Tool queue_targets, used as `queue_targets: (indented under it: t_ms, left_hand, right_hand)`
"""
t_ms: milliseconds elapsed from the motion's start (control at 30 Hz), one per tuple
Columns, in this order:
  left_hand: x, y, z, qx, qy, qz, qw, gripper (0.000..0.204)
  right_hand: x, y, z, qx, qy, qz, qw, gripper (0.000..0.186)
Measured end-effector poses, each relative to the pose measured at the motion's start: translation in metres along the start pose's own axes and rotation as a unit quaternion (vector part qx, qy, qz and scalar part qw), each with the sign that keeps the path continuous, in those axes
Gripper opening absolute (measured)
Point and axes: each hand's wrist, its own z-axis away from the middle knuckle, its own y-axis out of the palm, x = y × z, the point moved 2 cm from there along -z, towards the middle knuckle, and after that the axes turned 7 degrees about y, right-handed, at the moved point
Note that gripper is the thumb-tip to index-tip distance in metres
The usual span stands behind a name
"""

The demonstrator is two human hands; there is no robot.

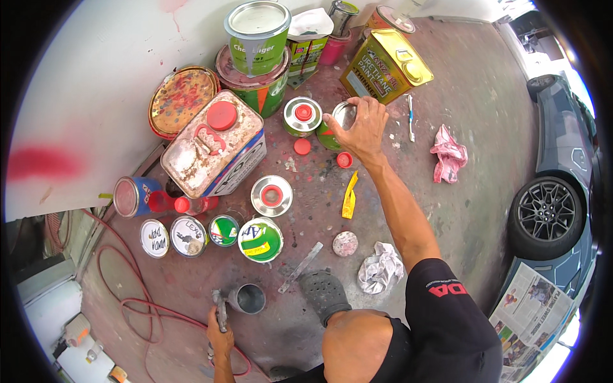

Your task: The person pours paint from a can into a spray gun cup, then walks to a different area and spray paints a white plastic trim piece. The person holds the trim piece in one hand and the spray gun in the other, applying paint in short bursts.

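Note:
My left hand (220, 337) is closed round the handle of a spray gun (220, 310) near the lower edge. Its grey metal cup (248, 299) is open at the top, and I see no paint for certain inside. My right hand (363, 131) reaches far forward, thumb and fingers curved round the top of a small green can (327, 138) with a silver top, which stands on the floor. Just left of it stands a similar can (302, 116) with a red cap. A loose red cap (302, 147) and another red cap (345, 159) lie close by.
A yellow thinner tin (386, 67), a rusty tin (214, 143) and stacked paint cans (255, 38) stand by the wall. A yellow strip (349, 196), metal ruler (301, 268) and rags (381, 268) lie about. A red hose (137, 274) trails left; a grey car (562, 147) stands right.

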Motion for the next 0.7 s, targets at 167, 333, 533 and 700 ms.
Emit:
queue_targets:
  t_ms: [167, 333, 533, 700]
  left_hand:
    - [0.004, -0.002, 0.000, 0.014, -0.034, -0.018, 0.999, 0.058]
    - [0.012, 0.002, -0.003, 0.025, -0.019, -0.005, 0.999, 0.057]
    - [-0.002, -0.003, 0.004, 0.025, -0.016, 0.023, 0.999, 0.053]
    - [-0.016, 0.003, -0.009, 0.027, 0.001, 0.010, 1.000, 0.049]
  right_hand:
    - [0.002, 0.008, -0.013, -0.094, 0.005, -0.052, 0.994, 0.063]
    - [-0.023, -0.008, 0.001, -0.181, 0.234, -0.290, 0.910, 0.047]
    - [-0.078, -0.028, 0.057, -0.205, 0.453, -0.699, 0.514, 0.040]
    - [-0.183, 0.009, 0.153, -0.147, 0.585, -0.498, 0.623, 0.053]
